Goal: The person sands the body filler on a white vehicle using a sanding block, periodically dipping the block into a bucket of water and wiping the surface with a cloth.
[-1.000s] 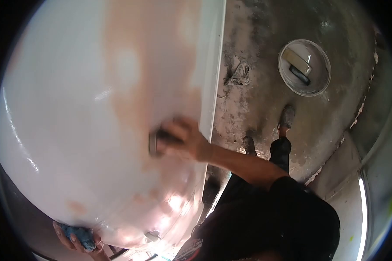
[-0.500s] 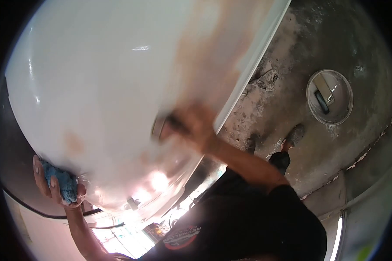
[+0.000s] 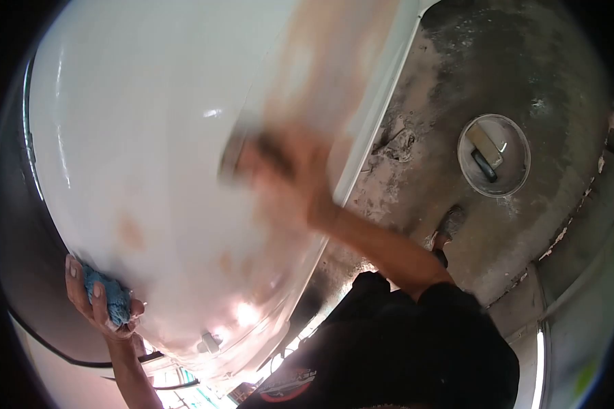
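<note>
A large white curved panel (image 3: 157,136), glossy and marked with brownish patches, fills the left and middle of the view. At its lower left edge my left hand (image 3: 95,303) is wrapped round a blue cloth (image 3: 108,293). My right hand (image 3: 290,163), smeared by motion, lies over the brownish area in the middle of the panel. It grips a dark flat block (image 3: 235,153), also blurred, against the surface.
On the stained floor (image 3: 491,252) to the right stands a round bucket (image 3: 460,153) with a pale flat piece and a dark-handled tool in it. A foot (image 3: 450,221) shows below it. Dark glass (image 3: 31,273) borders the panel at the left.
My right hand has moved up and slightly left across the panel with the block. My left hand, still round the cloth, appears a little further right. The whole view has shifted somewhat.
</note>
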`<state>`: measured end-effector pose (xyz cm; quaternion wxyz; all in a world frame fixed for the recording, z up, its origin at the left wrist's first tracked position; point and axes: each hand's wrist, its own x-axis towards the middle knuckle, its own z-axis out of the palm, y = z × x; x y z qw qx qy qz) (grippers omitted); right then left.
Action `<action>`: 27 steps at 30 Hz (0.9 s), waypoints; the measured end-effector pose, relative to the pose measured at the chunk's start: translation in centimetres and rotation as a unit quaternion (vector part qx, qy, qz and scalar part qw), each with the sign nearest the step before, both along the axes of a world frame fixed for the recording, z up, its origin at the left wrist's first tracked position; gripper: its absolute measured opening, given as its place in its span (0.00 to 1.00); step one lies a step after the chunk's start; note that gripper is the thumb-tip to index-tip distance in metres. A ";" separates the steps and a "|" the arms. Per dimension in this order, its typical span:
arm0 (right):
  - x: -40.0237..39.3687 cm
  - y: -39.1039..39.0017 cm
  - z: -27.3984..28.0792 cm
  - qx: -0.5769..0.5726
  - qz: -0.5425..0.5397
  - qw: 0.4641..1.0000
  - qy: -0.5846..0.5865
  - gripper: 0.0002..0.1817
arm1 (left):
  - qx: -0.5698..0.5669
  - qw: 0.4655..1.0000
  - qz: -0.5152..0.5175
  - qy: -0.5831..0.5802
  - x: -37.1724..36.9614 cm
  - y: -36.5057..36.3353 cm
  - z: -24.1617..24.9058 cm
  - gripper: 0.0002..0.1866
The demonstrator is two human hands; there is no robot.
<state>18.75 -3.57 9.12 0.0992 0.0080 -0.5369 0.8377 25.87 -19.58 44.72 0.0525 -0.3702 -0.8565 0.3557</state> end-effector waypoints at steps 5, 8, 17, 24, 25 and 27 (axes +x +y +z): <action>-7.7 2.2 -4.9 0.141 -0.163 0.968 0.126 0.23 | -0.013 1.000 0.002 0.004 0.2 -0.3 0.2 0.35; -20.6 7.6 -7.2 0.245 -0.313 0.917 0.040 0.27 | -0.011 1.000 0.002 0.005 -0.1 -0.6 0.1 0.36; -2.4 1.6 -1.7 0.188 -0.206 0.918 0.281 0.24 | 0.006 1.000 -0.005 -0.013 0.2 -0.7 0.2 0.34; -24.3 10.2 -8.0 0.111 -0.230 0.964 -0.069 0.27 | -0.001 1.000 0.009 -0.011 0.6 -0.5 0.5 0.35; -23.9 10.2 -7.8 0.096 -0.208 0.969 -0.092 0.28 | -0.003 1.000 0.010 -0.015 0.7 -0.7 0.6 0.35; -20.8 7.9 -7.7 0.179 -0.252 0.950 -0.038 0.30 | 0.001 1.000 0.011 -0.013 0.4 -0.8 0.3 0.36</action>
